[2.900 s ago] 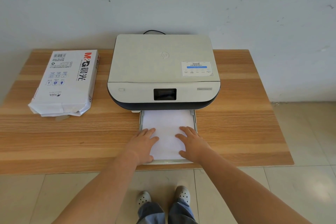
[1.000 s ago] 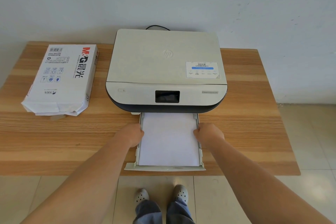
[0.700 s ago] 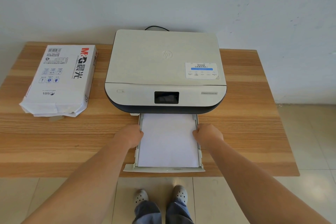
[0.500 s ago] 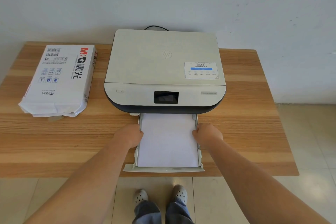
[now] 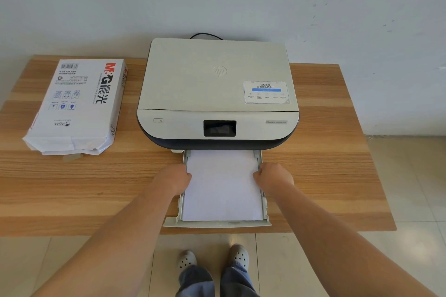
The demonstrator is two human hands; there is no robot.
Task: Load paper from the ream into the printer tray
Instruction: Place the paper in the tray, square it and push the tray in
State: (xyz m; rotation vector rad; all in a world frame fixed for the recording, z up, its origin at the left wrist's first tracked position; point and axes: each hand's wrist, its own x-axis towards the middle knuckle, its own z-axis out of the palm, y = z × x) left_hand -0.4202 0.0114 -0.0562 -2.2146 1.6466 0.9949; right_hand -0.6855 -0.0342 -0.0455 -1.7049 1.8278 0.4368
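A white printer [image 5: 217, 89] with a dark base stands at the back middle of a wooden table [image 5: 325, 164]. Its paper tray [image 5: 217, 223] is pulled out toward me and holds a flat stack of white paper [image 5: 222, 190]. My left hand [image 5: 175, 178] curls on the tray's left side rail. My right hand [image 5: 274, 176] curls on the right side rail. The paper ream [image 5: 77, 103], in a white wrapper with red and black print, lies at the table's left with its near end torn open.
A black cable [image 5: 206, 35] runs behind the printer against the pale wall. The tray's front lip overhangs the table's near edge. Below it are tiled floor and my feet in white clogs [image 5: 213, 259].
Earlier both palms lay flat on the paper with the tray further in. The tray now sticks out further and both hands hold its side rails. Over the last second almost nothing has moved.
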